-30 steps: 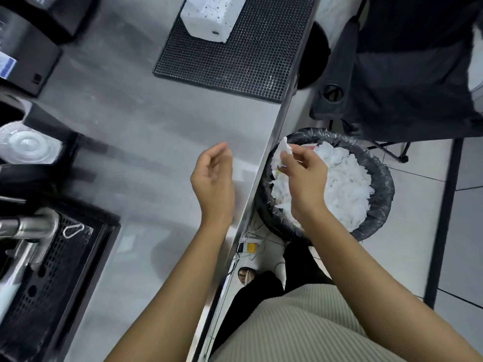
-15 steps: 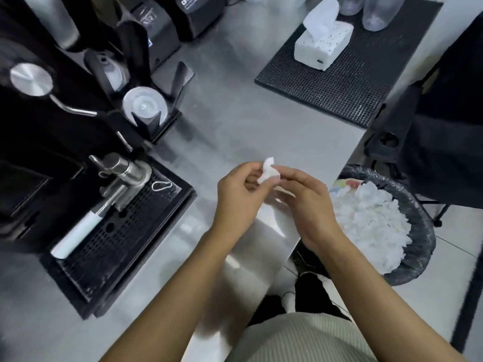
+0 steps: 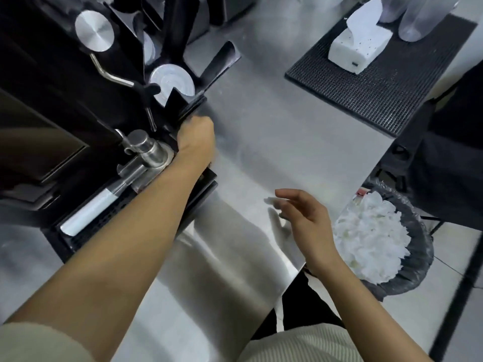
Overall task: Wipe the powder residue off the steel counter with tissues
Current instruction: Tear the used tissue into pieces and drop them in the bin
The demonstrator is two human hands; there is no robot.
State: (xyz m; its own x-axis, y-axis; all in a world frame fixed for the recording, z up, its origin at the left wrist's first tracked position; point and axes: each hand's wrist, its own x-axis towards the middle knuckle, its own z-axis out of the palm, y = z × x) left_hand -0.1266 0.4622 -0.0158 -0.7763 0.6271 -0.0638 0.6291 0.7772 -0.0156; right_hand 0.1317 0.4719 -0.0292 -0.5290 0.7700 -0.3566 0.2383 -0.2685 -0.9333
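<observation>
The steel counter [image 3: 274, 142] runs across the head view. My left hand [image 3: 196, 138] is closed in a fist, pressed down at the counter's left side in the gap between the black lid holder [image 3: 222, 61] and the black drip tray [image 3: 78, 239]. The small tissue that it took is hidden under the fist. My right hand [image 3: 305, 215] hovers open and empty above the counter's front right edge, fingers spread. A white tissue box [image 3: 358, 48] lies on a black mesh mat [image 3: 379, 95] at the far right.
A steel portafilter [image 3: 141, 155] with a white handle rests on the drip tray beside my left wrist. A black-lined bin [image 3: 415, 273] full of used white tissues [image 3: 371, 236] stands on the floor right of the counter. A dark chair [image 3: 449, 152] is behind it.
The tissue passed from my right hand to my left. My left hand then moved left to the gap by the lid holder, and my right hand opened and dropped back.
</observation>
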